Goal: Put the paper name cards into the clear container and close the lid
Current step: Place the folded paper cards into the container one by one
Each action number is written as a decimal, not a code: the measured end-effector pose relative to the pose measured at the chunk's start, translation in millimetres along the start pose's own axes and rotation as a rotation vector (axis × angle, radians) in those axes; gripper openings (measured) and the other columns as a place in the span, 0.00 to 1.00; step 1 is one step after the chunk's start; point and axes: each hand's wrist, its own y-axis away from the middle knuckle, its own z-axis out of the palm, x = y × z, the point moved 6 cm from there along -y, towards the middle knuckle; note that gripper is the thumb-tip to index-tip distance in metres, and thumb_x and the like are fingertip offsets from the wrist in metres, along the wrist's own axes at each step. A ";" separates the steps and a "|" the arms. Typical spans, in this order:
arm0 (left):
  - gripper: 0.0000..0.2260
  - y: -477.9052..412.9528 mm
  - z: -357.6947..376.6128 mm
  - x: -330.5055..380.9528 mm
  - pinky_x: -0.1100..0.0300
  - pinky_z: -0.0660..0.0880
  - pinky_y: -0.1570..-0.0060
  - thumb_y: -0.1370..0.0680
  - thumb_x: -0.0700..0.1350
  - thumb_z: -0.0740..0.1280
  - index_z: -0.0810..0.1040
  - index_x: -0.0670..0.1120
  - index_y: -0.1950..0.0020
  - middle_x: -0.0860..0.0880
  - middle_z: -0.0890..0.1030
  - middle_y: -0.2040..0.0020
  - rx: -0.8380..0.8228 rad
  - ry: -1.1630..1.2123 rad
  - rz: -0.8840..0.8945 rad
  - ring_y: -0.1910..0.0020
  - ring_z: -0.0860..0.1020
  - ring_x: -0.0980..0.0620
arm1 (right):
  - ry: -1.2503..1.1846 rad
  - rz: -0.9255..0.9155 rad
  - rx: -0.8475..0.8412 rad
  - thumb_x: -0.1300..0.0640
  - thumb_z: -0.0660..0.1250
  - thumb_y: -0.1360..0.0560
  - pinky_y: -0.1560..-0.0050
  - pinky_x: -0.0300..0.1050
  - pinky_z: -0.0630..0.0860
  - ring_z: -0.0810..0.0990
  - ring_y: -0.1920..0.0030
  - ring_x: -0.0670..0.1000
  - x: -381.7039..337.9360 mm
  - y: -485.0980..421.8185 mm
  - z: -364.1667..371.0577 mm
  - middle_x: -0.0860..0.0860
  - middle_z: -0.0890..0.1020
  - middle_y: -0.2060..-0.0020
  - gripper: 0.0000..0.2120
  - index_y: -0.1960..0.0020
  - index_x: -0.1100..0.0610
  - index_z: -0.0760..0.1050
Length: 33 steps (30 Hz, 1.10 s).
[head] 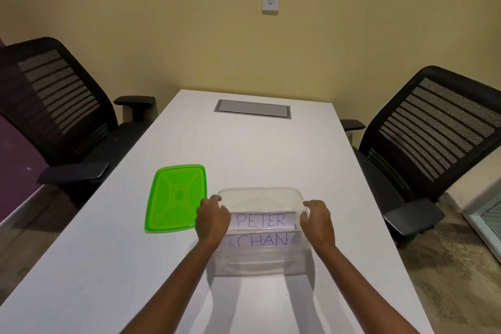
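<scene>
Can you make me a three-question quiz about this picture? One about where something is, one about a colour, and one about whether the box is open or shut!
1. Where is the lid?
A. on the container
B. on the table, left of the container
C. on a chair

2. What colour is the lid?
A. red
B. blue
C. green

3. Is the clear container open or closed?
A. open
B. closed
C. upside down

Answers:
1 B, it lies flat on the white table.
2 C, it is bright green.
3 A, nothing covers it, and the PETER card and CHAN card show inside.
</scene>
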 end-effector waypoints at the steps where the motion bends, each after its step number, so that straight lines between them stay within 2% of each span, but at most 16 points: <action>1: 0.17 0.3 0.5 -5.1 0.49 0.71 0.40 0.22 0.39 0.58 0.70 0.40 0.33 0.37 0.71 0.34 -0.027 -0.049 -0.035 0.36 0.72 0.39 | 0.029 0.032 -0.026 0.64 0.59 0.23 0.35 0.50 0.69 0.69 0.33 0.59 4.1 -0.8 0.8 0.61 0.70 0.33 0.18 0.34 0.66 0.69; 5: 0.18 4.2 17.7 -25.4 0.49 0.73 0.39 0.22 0.36 0.57 0.67 0.34 0.33 0.35 0.71 0.33 -0.292 -0.126 -0.144 0.36 0.74 0.38 | 0.058 0.207 -0.260 0.60 0.57 0.21 0.38 0.52 0.71 0.72 0.36 0.63 16.0 4.5 17.9 0.65 0.71 0.35 0.18 0.34 0.68 0.64; 7: 0.16 5.4 23.0 -31.3 0.47 0.78 0.43 0.22 0.35 0.57 0.68 0.34 0.35 0.36 0.74 0.35 -0.344 -0.104 -0.147 0.39 0.77 0.37 | 0.042 0.234 -0.308 0.61 0.57 0.21 0.39 0.51 0.72 0.73 0.36 0.63 16.3 9.6 25.0 0.66 0.73 0.35 0.19 0.33 0.68 0.61; 21: 0.15 -21.0 8.0 -41.0 0.47 0.78 0.43 0.23 0.34 0.58 0.72 0.34 0.37 0.36 0.77 0.37 -0.259 -0.100 -0.105 0.40 0.78 0.38 | 0.005 0.278 -0.299 0.63 0.58 0.23 0.41 0.50 0.73 0.74 0.37 0.63 6.7 21.5 39.2 0.65 0.74 0.37 0.21 0.32 0.68 0.60; 24: 0.14 -25.4 7.4 -47.2 0.46 0.78 0.43 0.22 0.35 0.57 0.73 0.32 0.38 0.34 0.77 0.38 -0.253 -0.024 -0.101 0.41 0.78 0.37 | -0.012 0.276 -0.276 0.63 0.60 0.23 0.37 0.53 0.71 0.71 0.34 0.64 3.4 24.7 40.6 0.66 0.70 0.34 0.24 0.30 0.68 0.58; 27: 0.16 -29.4 1.7 -56.1 0.48 0.76 0.43 0.19 0.39 0.53 0.75 0.30 0.43 0.32 0.78 0.41 -0.216 0.039 -0.102 0.42 0.78 0.36 | 0.052 0.156 -0.150 0.62 0.59 0.22 0.26 0.53 0.61 0.58 0.26 0.61 -11.4 28.0 38.7 0.64 0.59 0.27 0.30 0.25 0.67 0.49; 29: 0.17 -32.9 -5.4 -63.9 0.52 0.73 0.43 0.18 0.42 0.51 0.75 0.33 0.43 0.34 0.78 0.40 -0.188 0.010 -0.106 0.41 0.76 0.38 | 0.081 -0.002 -0.055 0.62 0.56 0.21 0.23 0.49 0.53 0.50 0.23 0.58 -34.1 31.4 39.8 0.62 0.54 0.24 0.30 0.24 0.66 0.48; 33: 0.15 -44.2 -16.0 -81.7 0.53 0.71 0.40 0.19 0.43 0.54 0.74 0.38 0.38 0.39 0.76 0.35 -0.164 -0.092 -0.060 0.36 0.74 0.40 | 0.138 -0.282 -0.040 0.62 0.55 0.21 0.22 0.44 0.48 0.45 0.22 0.54 -89.3 40.9 64.4 0.58 0.50 0.23 0.28 0.24 0.63 0.49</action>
